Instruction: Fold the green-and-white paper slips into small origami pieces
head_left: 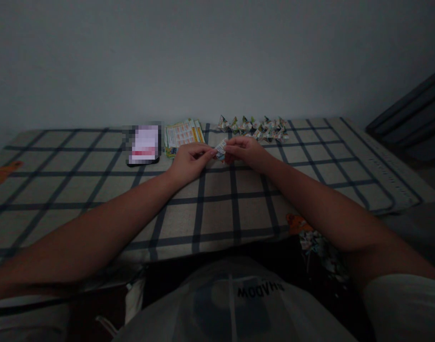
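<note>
A small piece of folded printed paper is held just above the checked cloth, between both hands. My left hand pinches its left side with thumb and forefinger. On the opposite side, the fingers of my right hand are closed on the same paper. Behind my left hand lies a stack of printed paper sheets, green, white and yellow. Several small folded paper pieces with pointed tips stand in rows beyond my right hand.
A phone with a blurred, lit screen lies left of the sheets. The checked tablecloth covers the table, which meets a grey wall. Below the table's front edge, at right, is a heap of similar paper pieces.
</note>
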